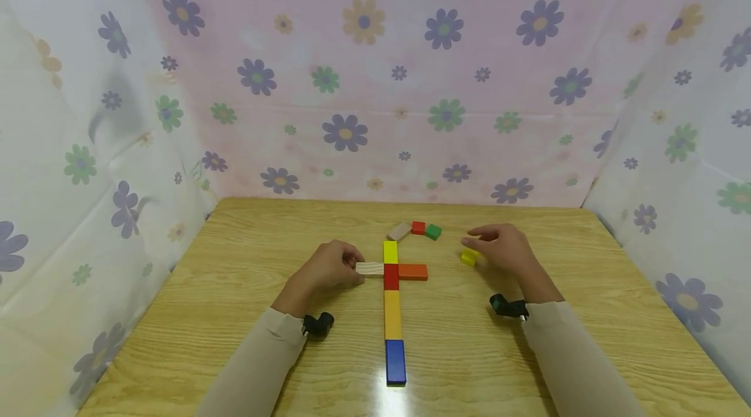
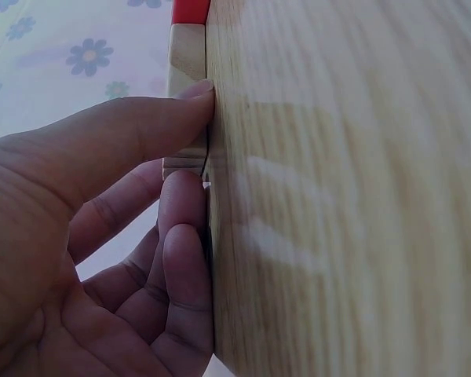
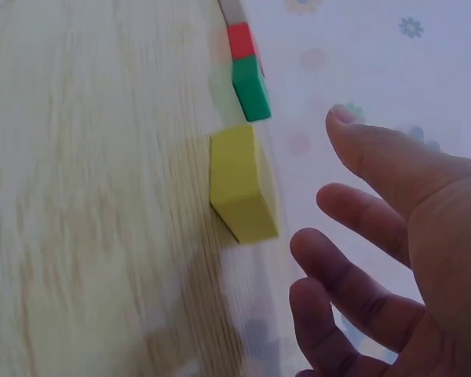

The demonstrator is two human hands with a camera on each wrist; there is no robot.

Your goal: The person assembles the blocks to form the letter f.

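My left hand (image 1: 331, 265) pinches the outer end of a plain wooden block (image 1: 369, 268), thumb on its near side; that block lies flat against the red block (image 1: 391, 277) in the middle of a cross. The cross's other arms are a yellow block (image 1: 390, 252), an orange-red block (image 1: 413, 272) and a long orange-yellow block (image 1: 392, 315), with a blue block (image 1: 396, 362) below. My right hand (image 1: 501, 249) hovers with loosely bent fingers beside a small yellow block (image 3: 237, 177), a gap showing between them in the right wrist view.
Behind the cross, a pale wooden block (image 1: 399, 232), a small red block (image 1: 418, 228) and a green block (image 1: 433, 232) form a curve. Flowered cloth (image 1: 405, 91) hangs along the back and sides of the wooden table (image 1: 246, 241). Each wrist wears a small black camera (image 1: 319, 324).
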